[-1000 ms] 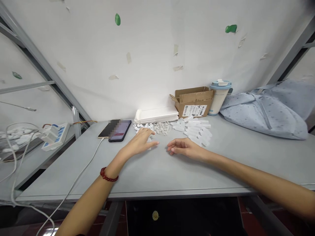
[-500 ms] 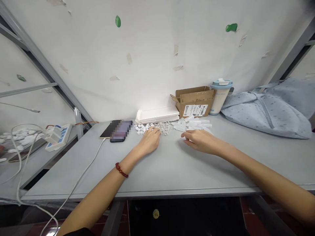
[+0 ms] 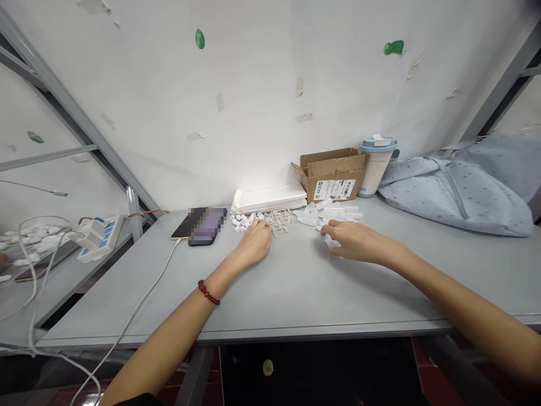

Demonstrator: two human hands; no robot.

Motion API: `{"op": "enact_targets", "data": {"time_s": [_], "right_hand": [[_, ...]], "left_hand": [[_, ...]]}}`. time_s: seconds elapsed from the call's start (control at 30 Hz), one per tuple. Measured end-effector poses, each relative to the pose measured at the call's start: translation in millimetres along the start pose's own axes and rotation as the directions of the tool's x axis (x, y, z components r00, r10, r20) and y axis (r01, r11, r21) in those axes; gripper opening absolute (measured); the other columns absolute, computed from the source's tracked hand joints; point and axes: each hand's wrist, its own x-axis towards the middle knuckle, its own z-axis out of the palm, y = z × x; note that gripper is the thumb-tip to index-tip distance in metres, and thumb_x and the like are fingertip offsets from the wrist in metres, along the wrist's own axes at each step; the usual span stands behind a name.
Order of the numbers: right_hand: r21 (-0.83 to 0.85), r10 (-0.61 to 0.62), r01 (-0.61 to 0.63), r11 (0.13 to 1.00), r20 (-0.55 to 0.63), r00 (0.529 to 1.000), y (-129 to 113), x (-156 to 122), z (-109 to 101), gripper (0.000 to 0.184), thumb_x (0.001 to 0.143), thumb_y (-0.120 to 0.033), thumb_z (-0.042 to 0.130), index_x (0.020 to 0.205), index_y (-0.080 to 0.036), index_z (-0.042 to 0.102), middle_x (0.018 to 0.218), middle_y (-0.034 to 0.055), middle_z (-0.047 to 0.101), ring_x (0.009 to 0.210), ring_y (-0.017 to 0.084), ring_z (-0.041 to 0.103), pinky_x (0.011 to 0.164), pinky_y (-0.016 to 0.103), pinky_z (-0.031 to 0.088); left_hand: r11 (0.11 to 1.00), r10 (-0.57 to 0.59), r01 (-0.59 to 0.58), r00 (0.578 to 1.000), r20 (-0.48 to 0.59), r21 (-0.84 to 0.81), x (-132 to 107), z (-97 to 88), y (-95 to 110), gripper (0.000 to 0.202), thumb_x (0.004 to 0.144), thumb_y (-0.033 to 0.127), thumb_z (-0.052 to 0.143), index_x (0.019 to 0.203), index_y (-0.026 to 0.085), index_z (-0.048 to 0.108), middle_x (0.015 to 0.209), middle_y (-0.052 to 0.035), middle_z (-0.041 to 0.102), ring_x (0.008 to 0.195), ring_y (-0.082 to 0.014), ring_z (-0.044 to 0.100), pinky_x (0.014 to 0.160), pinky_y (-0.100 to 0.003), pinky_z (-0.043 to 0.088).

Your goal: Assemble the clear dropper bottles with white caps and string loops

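Observation:
My left hand (image 3: 255, 243) rests palm down on the grey table (image 3: 270, 293), fingers curled at the edge of a tangle of white cords (image 3: 282, 220) and a scatter of small white caps (image 3: 243, 220). A red bead bracelet (image 3: 208, 292) sits on that wrist. My right hand (image 3: 354, 238) lies over a heap of clear plastic tubes (image 3: 333, 213), its fingers bent around one tube at the near edge of the heap.
Two phones (image 3: 203, 224) lie left of the caps, one on a white cable (image 3: 139, 307). At the wall: flat white trays (image 3: 270, 198), a cardboard box (image 3: 333, 173), a lidded cup (image 3: 376, 164), a blue cloth bag (image 3: 460, 189). A power strip (image 3: 99, 237) sits on the left bench.
Both hands have moved away from me towards the parts: the left to the cords and caps, the right onto the tube heap, where its fingers have closed on a tube.

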Motion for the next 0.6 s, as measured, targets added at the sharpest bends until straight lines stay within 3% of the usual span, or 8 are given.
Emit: {"op": "enact_targets", "data": {"time_s": [0.2, 0.33, 0.43, 0.6], "right_hand": [[-0.022, 0.004, -0.004, 1.000, 0.010, 1.000, -5, -2, 4, 0.023, 0.075, -0.017, 0.057, 0.097, -0.018, 0.060, 0.095, 0.0101, 0.063, 0.077, 0.024, 0.062, 0.056, 0.030, 0.038], [0.020, -0.013, 0.014, 1.000, -0.015, 1.000, -7, -2, 7, 0.022, 0.076, -0.019, 0.058, 0.098, -0.018, 0.059, 0.098, 0.0107, 0.061, 0.075, 0.024, 0.062, 0.055, 0.030, 0.039], [0.065, -0.017, 0.018, 0.998, -0.008, 1.000, -10, -2, 7, 0.026, 0.078, -0.019, 0.057, 0.104, -0.017, 0.057, 0.103, 0.0106, 0.058, 0.076, 0.022, 0.062, 0.057, 0.030, 0.040], [0.134, -0.062, 0.064, 0.989, -0.022, 0.998, -18, 1, 9, 0.025, 0.081, -0.017, 0.054, 0.106, -0.016, 0.056, 0.105, 0.0112, 0.058, 0.079, 0.021, 0.061, 0.064, 0.030, 0.043]], "left_hand": [[0.999, -0.025, 0.023, 0.999, -0.046, -0.048, 0, -3.5, 0, 0.032, 0.081, 0.006, 0.034, 0.099, 0.009, 0.060, 0.110, -0.0164, 0.055, 0.108, -0.0277, 0.044, 0.096, -0.042, 0.039], [0.965, -0.129, 0.083, 0.977, -0.172, -0.251, 0, -7.3, 1, 0.032, 0.081, 0.010, 0.037, 0.102, 0.014, 0.061, 0.110, -0.0114, 0.060, 0.106, -0.0248, 0.051, 0.095, -0.042, 0.042], [0.871, -0.245, 0.127, 0.950, -0.196, -0.474, 0, -11.5, 3, 0.024, 0.080, 0.015, 0.043, 0.089, 0.018, 0.064, 0.100, -0.0062, 0.067, 0.096, -0.0210, 0.060, 0.087, -0.037, 0.048], [0.648, -0.335, 0.143, 0.935, -0.111, -0.748, -6, -14.9, 5, 0.014, 0.074, 0.025, 0.057, 0.080, 0.015, 0.066, 0.085, -0.0055, 0.070, 0.081, -0.0193, 0.065, 0.079, -0.033, 0.051]]}}
